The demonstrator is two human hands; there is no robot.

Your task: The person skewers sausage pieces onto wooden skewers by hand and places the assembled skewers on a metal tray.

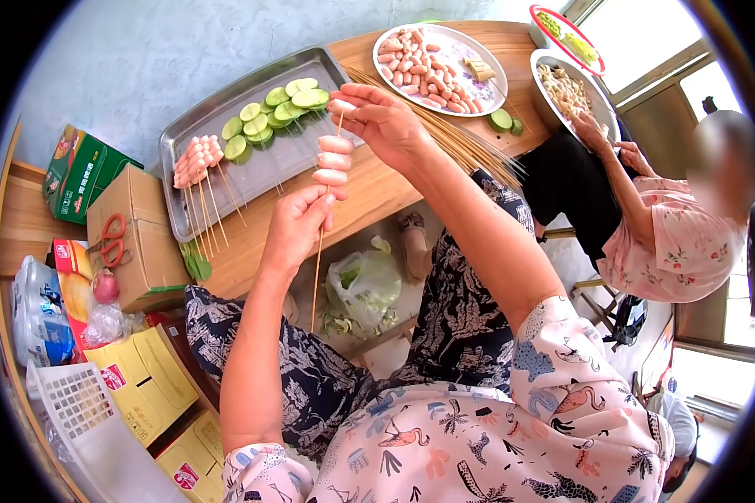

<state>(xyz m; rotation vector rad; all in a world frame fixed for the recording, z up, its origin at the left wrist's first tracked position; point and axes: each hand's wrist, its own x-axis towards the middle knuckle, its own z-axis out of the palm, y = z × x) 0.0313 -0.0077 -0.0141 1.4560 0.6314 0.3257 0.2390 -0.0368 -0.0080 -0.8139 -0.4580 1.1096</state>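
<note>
Between both hands [304, 220] | skewer [318, 260] upright | sausages [333, 159] threaded

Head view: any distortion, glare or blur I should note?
Head view: dark rounded border, table edge bowed; window at upper right washed out to white; seated person's head blurred, while the threaded sausages look fairly sharp.

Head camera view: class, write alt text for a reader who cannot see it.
A person's left hand holds a thin skewer threaded with small sausages, while the right hand grips another near its tip. Beyond, a metal tray holds sausage skewers and green slices; another person sits at right.
</note>
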